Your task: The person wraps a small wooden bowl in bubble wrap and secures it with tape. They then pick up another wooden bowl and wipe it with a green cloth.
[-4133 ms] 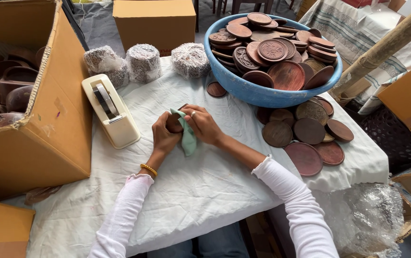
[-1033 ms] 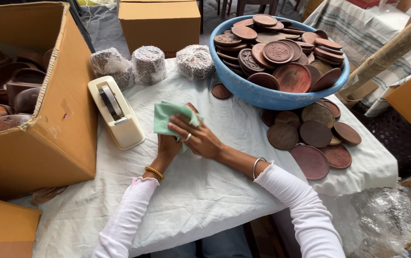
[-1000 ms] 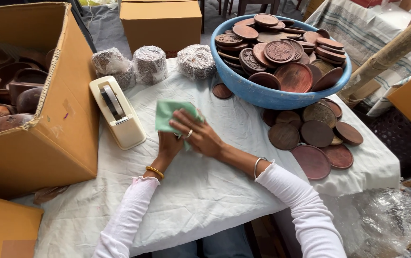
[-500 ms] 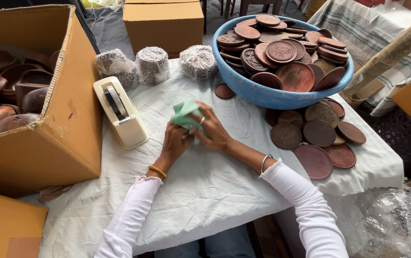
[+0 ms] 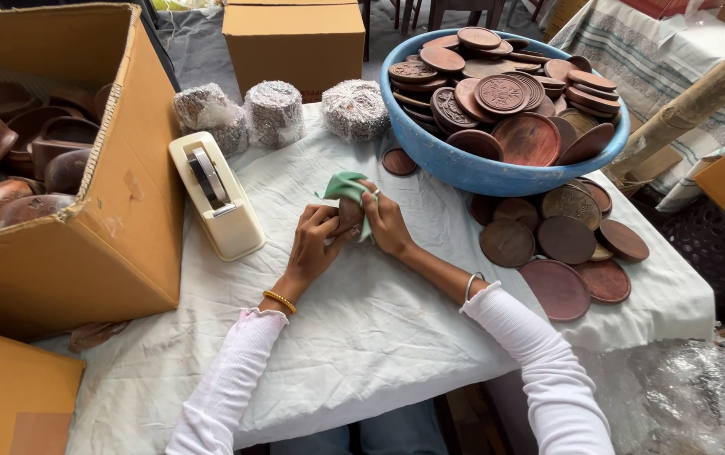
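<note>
My left hand (image 5: 313, 240) holds a small round brown wooden disc (image 5: 348, 214) above the white tablecloth (image 5: 362, 329). My right hand (image 5: 386, 223) presses a green cloth (image 5: 344, 185) against the disc, and the cloth drapes over its top edge. Both hands meet near the middle of the table, just right of a cream tape dispenser (image 5: 215, 196). Most of the disc is hidden by fingers and cloth.
A blue basin (image 5: 480, 173) piled with carved wooden discs stands at the back right, with more discs (image 5: 560, 248) loose beside it. Three bubble-wrapped bundles (image 5: 274, 112) sit at the back. An open cardboard box (image 5: 84, 202) of wooden bowls stands at left.
The green cloth was spread open over the disc a second ago. It is now bunched on top, and both hands have shifted slightly up and right around the disc.
</note>
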